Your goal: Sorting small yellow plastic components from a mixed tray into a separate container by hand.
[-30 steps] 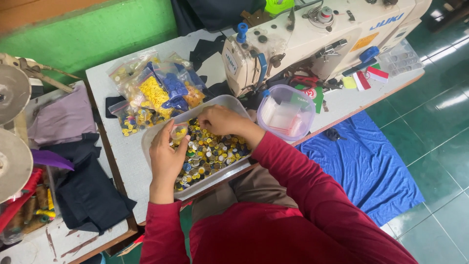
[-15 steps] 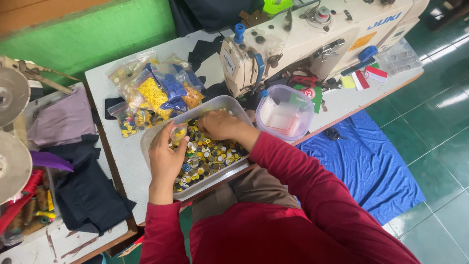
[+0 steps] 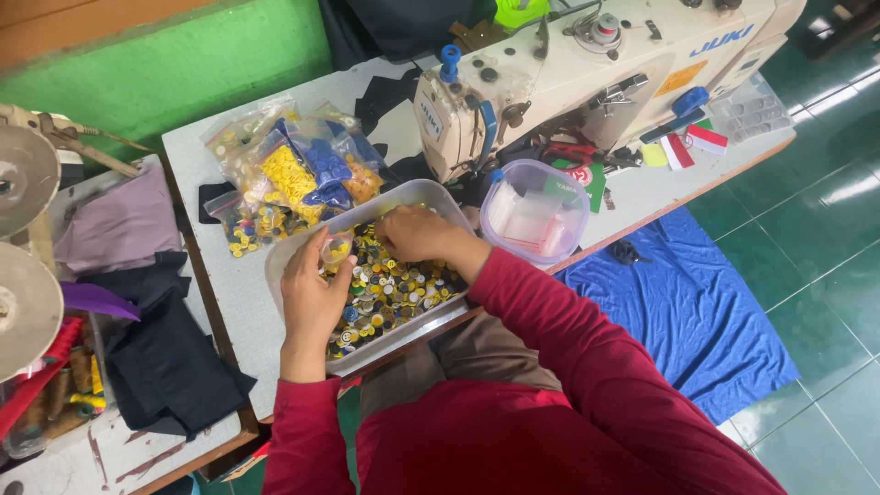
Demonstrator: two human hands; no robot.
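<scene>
**A:** Eyes on the clear plastic tub (image 3: 284, 261) — it sits on the grey table (image 3: 229, 302) right in front of the person, packed with mixed buttons (image 3: 399, 284) in yellow, white, blue and green.

**B:** And both hands are in it. The left hand (image 3: 313, 291) is over the tub's left end, fingers closed around a small clear bag (image 3: 335, 247) that it holds upright with its mouth open.

**A:** The right hand (image 3: 417, 232)?

**B:** Down on the button pile near the tub's far wall, fingers curled together — whether they pinch a button, I cannot tell; the fingertips are hidden.

**A:** Around the tub?

**B:** Just behind its left corner lies a heap of bagged buttons (image 3: 293, 174), yellow and blue packs on top. To the tub's right stands a round clear container (image 3: 536, 215) with a purple rim. Behind that is the cream sewing machine (image 3: 587, 73).

**A:** Further off?

**B:** Dark cloth (image 3: 165, 357) left of the tub, a blue sheet (image 3: 706, 302) on the green floor to its right.
</scene>
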